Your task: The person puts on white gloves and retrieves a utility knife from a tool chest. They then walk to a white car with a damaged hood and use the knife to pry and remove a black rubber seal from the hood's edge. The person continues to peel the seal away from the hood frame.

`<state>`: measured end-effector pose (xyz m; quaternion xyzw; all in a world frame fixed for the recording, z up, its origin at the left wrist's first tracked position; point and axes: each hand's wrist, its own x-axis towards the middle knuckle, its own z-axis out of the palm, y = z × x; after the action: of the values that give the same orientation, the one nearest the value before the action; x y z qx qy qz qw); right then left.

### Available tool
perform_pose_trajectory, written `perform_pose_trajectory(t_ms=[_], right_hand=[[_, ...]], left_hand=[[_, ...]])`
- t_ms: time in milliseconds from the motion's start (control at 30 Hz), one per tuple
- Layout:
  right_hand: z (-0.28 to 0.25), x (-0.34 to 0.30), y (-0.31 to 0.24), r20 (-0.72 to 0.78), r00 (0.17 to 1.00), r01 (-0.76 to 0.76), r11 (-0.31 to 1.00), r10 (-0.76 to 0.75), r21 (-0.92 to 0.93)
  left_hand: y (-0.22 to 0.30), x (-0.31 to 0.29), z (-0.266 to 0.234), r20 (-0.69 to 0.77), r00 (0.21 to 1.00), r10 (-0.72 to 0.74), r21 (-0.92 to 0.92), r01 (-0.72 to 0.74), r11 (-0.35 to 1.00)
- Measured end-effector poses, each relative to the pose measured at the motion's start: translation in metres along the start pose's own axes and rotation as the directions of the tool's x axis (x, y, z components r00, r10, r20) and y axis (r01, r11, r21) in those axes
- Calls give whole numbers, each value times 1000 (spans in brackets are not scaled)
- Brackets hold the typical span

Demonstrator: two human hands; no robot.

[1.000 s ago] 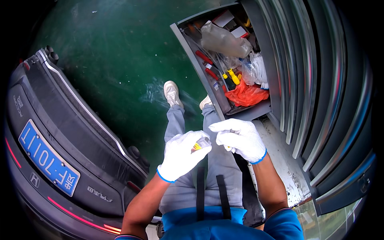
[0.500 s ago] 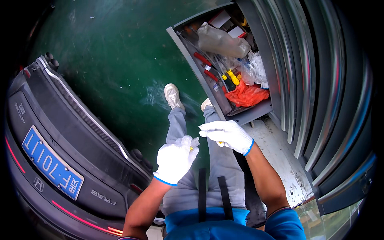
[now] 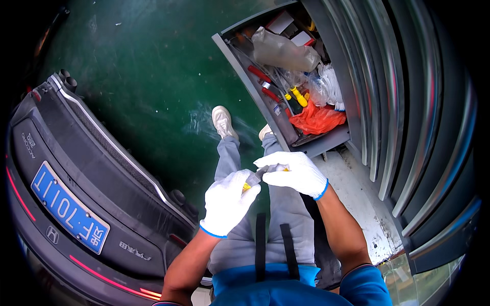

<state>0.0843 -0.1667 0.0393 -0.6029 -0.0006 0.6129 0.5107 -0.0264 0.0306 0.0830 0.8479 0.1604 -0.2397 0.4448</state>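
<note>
Both hands wear white knit gloves with blue cuffs and meet above my knees. My left hand (image 3: 227, 201) is closed on a small greyish piece (image 3: 252, 179) with a yellow part beside the thumb. In the fingers of my right hand (image 3: 300, 176) is a dark grey, flat-looking piece (image 3: 262, 171), with a bit of yellow showing between thumb and fingers. The two pieces come close together, perhaps touching; their exact kind is too small to make out.
To the right, a pulled-out drawer (image 3: 250, 84) of a dark cabinet (image 3: 388, 102) holds yellow-handled screwdrivers (image 3: 299, 97), red-handled tools (image 3: 259, 73), an orange plastic bag (image 3: 317, 121) and white gloves (image 3: 331, 86). A dark car's rear (image 3: 97, 168) stands at left on green floor (image 3: 153, 66).
My right hand has tilted, and the grey piece in its fingers now shows toward the left hand's piece. The hands are slightly closer. The whole view has shifted a little.
</note>
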Motion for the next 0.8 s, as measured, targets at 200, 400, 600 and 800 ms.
perform_pose_trajectory(t_ms=[200,400,600,800], right_hand=[[-1,-3,-24,-137,991,-18,992,0,-126],[-3,-8,-43,-104,980,106,894,-167,-435],[-2,-12,-53,-177,941,186,876,-290,-445],[-4,-15,-71,-190,953,135,891,-237,-433]], left_hand=[[2,4,1,-24,995,97,43,-96,994],[0,9,3,-63,980,187,54,-184,981],[-4,14,4,-143,958,250,50,-245,968],[-9,16,3,-130,962,241,38,-238,970]])
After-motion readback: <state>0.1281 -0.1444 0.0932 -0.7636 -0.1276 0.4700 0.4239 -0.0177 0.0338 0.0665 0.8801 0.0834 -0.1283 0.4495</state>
